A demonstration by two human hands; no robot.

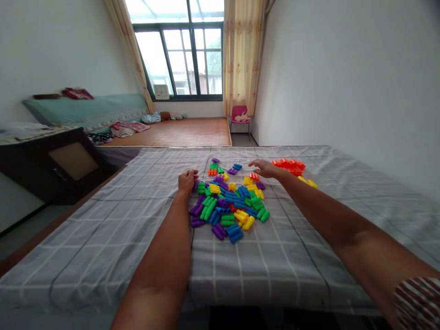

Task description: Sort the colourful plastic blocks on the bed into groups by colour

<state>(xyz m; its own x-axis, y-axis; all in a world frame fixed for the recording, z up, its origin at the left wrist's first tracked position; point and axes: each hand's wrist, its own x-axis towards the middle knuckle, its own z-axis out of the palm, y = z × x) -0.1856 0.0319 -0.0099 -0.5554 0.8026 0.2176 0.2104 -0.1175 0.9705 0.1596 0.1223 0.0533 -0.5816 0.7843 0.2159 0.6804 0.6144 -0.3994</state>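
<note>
From my end, the checked cloth (103, 247) is running to near and far edges, with open room showing left of the pile. The block pile (234, 199) is sitting mid-cloth; I'm guessing light, stiff, slightly slippery plastic, not fragile, so pinching each across its sides should be fine. An orange batch (288, 167) is lying right. The right hand (263, 168) is hovering, fingers loosely open, near an orange block (254, 176); the left hand (187, 180) is curling by the pile's left edge, can't tell if it's gripping anything.
</note>
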